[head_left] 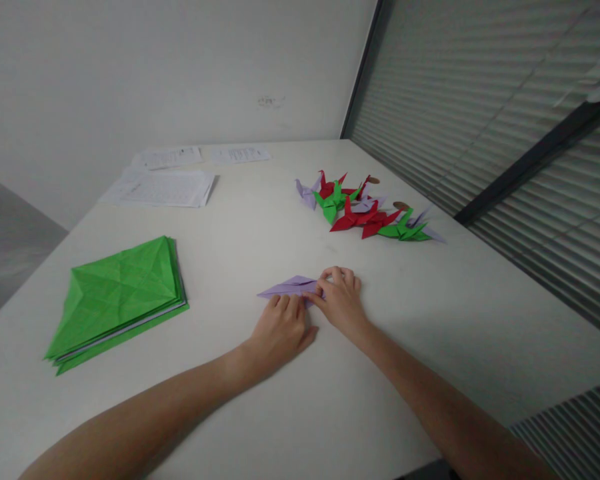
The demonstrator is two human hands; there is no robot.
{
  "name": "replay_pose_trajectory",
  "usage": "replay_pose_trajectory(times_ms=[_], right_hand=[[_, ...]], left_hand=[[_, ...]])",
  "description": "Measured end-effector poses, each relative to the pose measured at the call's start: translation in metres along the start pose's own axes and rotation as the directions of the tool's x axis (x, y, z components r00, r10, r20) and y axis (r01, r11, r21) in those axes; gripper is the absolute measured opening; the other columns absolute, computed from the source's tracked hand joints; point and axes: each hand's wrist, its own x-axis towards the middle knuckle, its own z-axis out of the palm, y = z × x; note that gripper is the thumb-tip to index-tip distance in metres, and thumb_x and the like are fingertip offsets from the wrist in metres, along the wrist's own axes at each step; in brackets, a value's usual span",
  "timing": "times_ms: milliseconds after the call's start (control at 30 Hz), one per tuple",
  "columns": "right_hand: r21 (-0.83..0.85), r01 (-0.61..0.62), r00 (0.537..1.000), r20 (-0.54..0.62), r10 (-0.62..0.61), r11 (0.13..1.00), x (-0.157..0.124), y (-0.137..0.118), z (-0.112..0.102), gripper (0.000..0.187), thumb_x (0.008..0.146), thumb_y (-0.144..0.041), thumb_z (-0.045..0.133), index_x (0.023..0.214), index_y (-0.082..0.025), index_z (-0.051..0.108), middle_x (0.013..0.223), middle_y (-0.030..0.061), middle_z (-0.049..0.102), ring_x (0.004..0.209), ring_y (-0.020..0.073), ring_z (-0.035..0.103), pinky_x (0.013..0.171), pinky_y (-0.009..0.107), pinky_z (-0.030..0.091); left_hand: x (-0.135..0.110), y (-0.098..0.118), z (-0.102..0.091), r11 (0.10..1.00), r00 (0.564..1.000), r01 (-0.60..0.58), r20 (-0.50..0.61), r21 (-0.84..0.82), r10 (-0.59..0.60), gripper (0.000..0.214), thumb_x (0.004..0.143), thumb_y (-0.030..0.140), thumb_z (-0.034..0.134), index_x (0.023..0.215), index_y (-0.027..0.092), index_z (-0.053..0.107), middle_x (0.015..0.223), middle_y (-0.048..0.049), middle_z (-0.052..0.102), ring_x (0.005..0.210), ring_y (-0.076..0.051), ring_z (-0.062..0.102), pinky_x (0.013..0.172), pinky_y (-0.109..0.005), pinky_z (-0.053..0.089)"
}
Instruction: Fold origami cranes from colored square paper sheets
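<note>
A white, smooth-topped table (230, 227) fills most of the view, its far edge along a pale wall (180, 67) and its right edge beside slatted grey blinds (480, 87). Near the left edge lies a stack of creased, bright green square paper sheets (125, 287), with paler layers showing low in its side. White printed paper sheets (160, 188) lie by the far left corner. A cluster of red, green and lavender folded paper birds (353, 210) sits near the right edge, towards the far right corner.

The left hand (283, 325) has its fingers bent together, pressed along the near side of a lavender, pointed, folded paper piece (291, 287); whether they grip it cannot be told. Its thumb points right, and the forearm slants in from the lower left. The right hand (344, 297) holds the piece's right end between narrowed thumb and forefinger, other fingers curled, forearm from the lower right. The piece lies flat mid-surface, well apart from the left and right edges.
</note>
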Motion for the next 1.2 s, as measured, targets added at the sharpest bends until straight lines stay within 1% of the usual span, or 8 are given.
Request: replay_pose_trajectory(times_ms=[167, 267, 333, 400, 467, 667, 800, 1200], right_hand=[[0.003, -0.031, 0.999, 0.024, 0.031, 1.000, 0.002, 0.013, -0.003, 0.036, 0.086, -0.054, 0.060, 0.069, -0.023, 0.064, 0.106, 0.0098, 0.058, 0.103, 0.0309, 0.045, 0.084, 0.046, 0.037], [0.049, -0.030, 0.998, 0.061, 0.027, 0.998, 0.007, 0.022, -0.005, 0.027, 0.083, -0.051, 0.065, 0.084, -0.024, 0.066, 0.105, 0.0095, 0.058, 0.099, 0.0298, 0.048, 0.084, 0.045, 0.040], [0.123, 0.051, 0.993, 0.096, -0.063, 0.991, 0.010, 0.025, -0.006, 0.027, 0.084, -0.043, 0.067, 0.105, -0.026, 0.065, 0.106, 0.0089, 0.058, 0.099, 0.0278, 0.050, 0.085, 0.043, 0.041], [0.194, 0.172, 0.975, 0.108, -0.195, 0.966, 0.012, 0.026, -0.007, 0.042, 0.086, -0.034, 0.067, 0.127, -0.027, 0.057, 0.110, 0.0086, 0.059, 0.102, 0.0264, 0.050, 0.090, 0.042, 0.042], [0.227, 0.266, 0.951, 0.099, -0.293, 0.937, 0.012, 0.026, -0.007, 0.049, 0.088, -0.028, 0.065, 0.135, -0.027, 0.052, 0.114, 0.0088, 0.059, 0.106, 0.0264, 0.048, 0.094, 0.043, 0.041], [0.288, 0.356, 0.909, 0.111, -0.401, 0.889, 0.009, 0.022, -0.008, 0.029, 0.092, -0.022, 0.056, 0.119, -0.028, 0.067, 0.113, 0.0079, 0.062, 0.109, 0.0252, 0.048, 0.093, 0.042, 0.042], [0.297, 0.354, 0.908, 0.119, -0.402, 0.887, 0.008, 0.021, -0.010, 0.031, 0.091, -0.021, 0.058, 0.120, -0.028, 0.067, 0.112, 0.0088, 0.062, 0.109, 0.0244, 0.049, 0.093, 0.041, 0.043], [0.292, 0.314, 0.919, 0.143, -0.366, 0.903, 0.008, 0.020, -0.011, 0.029, 0.090, -0.024, 0.060, 0.117, -0.029, 0.068, 0.107, 0.0069, 0.061, 0.103, 0.0222, 0.052, 0.091, 0.039, 0.041]], left_hand=[[0.000, 0.000, -0.001, 1.000, 1.000, 0.005, 0.024, -0.011, -0.005, 0.043, 0.091, 0.042, 0.052, 0.108, 0.005, 0.065, 0.096, -0.0150, 0.063, 0.087, -0.028, 0.057, 0.075, -0.041, 0.046], [0.000, 0.001, -0.002, 1.000, 1.000, 0.000, 0.031, -0.014, 0.000, 0.042, 0.092, 0.041, 0.051, 0.107, 0.005, 0.065, 0.098, -0.0154, 0.063, 0.088, -0.028, 0.057, 0.075, -0.041, 0.047], [0.000, 0.001, -0.002, 1.000, 1.000, -0.003, 0.028, -0.016, 0.004, 0.042, 0.092, 0.041, 0.049, 0.107, 0.004, 0.065, 0.099, -0.0159, 0.064, 0.088, -0.029, 0.057, 0.075, -0.042, 0.047], [-0.001, 0.001, -0.002, 1.000, 1.000, -0.007, 0.025, -0.021, 0.007, 0.042, 0.093, 0.040, 0.049, 0.107, 0.005, 0.065, 0.100, -0.0163, 0.064, 0.089, -0.029, 0.057, 0.075, -0.042, 0.047], [-0.002, 0.000, -0.002, 0.999, 1.000, 0.000, 0.026, -0.033, 0.001, 0.041, 0.093, 0.041, 0.049, 0.107, 0.006, 0.064, 0.101, -0.0165, 0.063, 0.091, -0.029, 0.057, 0.076, -0.042, 0.047], [-0.002, -0.005, -0.002, 0.996, 0.998, 0.049, 0.037, -0.078, -0.046, 0.040, 0.091, 0.042, 0.049, 0.110, 0.009, 0.064, 0.117, -0.0184, 0.060, 0.101, -0.030, 0.055, 0.082, -0.044, 0.048], [-0.003, -0.005, -0.002, 0.996, 0.999, 0.047, 0.028, -0.078, -0.045, 0.040, 0.091, 0.042, 0.049, 0.110, 0.009, 0.064, 0.134, -0.0207, 0.053, 0.103, -0.031, 0.055, 0.086, -0.046, 0.047], [-0.004, -0.005, -0.001, 0.995, 0.998, 0.065, 0.005, -0.070, -0.064, 0.041, 0.092, 0.044, 0.050, 0.114, 0.012, 0.063, 0.135, -0.0170, 0.056, 0.106, -0.031, 0.054, 0.088, -0.048, 0.043]])
